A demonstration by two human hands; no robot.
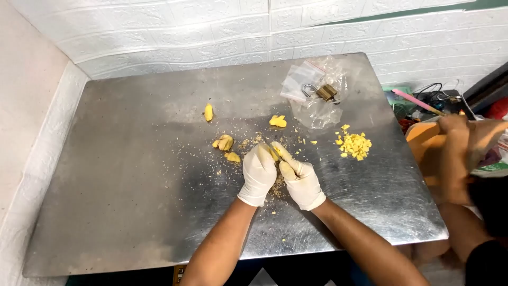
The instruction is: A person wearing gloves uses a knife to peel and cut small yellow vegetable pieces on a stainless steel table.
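Ginger piece pinched btwn my left hand & right hand, mid-peel; next needs firm grip, turn it

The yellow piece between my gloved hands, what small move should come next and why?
Probably break it up and move the bits right to the heap of small yellow bits. Both the left hand and right hand pinch the yellow piece over crumbs on the metal table.
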